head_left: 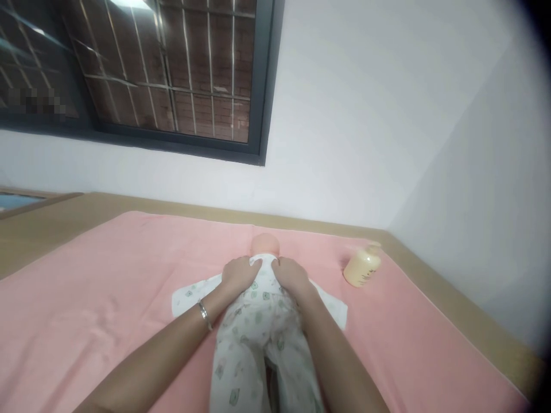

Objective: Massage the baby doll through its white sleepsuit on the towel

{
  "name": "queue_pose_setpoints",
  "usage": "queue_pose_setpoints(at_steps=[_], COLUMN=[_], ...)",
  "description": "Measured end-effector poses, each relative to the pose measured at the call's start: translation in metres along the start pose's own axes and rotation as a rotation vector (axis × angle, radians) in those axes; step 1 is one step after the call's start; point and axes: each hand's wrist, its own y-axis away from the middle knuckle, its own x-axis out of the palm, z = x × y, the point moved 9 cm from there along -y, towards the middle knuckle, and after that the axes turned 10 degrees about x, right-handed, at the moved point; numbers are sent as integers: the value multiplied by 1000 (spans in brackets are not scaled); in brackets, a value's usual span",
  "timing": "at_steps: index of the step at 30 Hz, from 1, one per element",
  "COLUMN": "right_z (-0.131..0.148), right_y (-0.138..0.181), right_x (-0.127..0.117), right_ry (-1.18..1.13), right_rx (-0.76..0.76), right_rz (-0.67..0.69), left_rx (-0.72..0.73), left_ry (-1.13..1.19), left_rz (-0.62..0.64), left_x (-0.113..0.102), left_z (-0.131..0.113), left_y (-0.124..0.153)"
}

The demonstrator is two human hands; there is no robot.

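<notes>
A baby doll (266, 243) lies stretched out on a pink blanket (142, 258), its bare round head pointing away from me. It wears a white outfit (258, 327) with a small green print; the sleeves spread out to both sides. My left hand (241, 274) is wrapped round the doll's shoulder on the left, thumb on the cloth near the neck. On the opposite shoulder, my right hand (293, 275) grips the same way, its thumb by the collar. Most of the fingers are hidden under or behind the shoulders.
A pale yellow pump bottle (363, 267) stands tilted in view on the blanket, right of the doll. The blanket covers a wooden surface (434, 269) that meets a white wall (344, 143). A dark-framed window (260, 115) with bars is at upper left.
</notes>
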Motion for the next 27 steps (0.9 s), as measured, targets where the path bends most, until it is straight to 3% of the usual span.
queue_pose_setpoints(at_steps=[6, 27], right_z=[-11, -10], right_y=[-14, -14], right_x=[9, 11], right_ry=[-34, -43], right_rx=[43, 45], right_rz=[12, 37], left_rx=[7, 54], left_ry=[59, 80], left_rz=[16, -14], left_x=[6, 7], left_z=[2, 1], left_y=[1, -1])
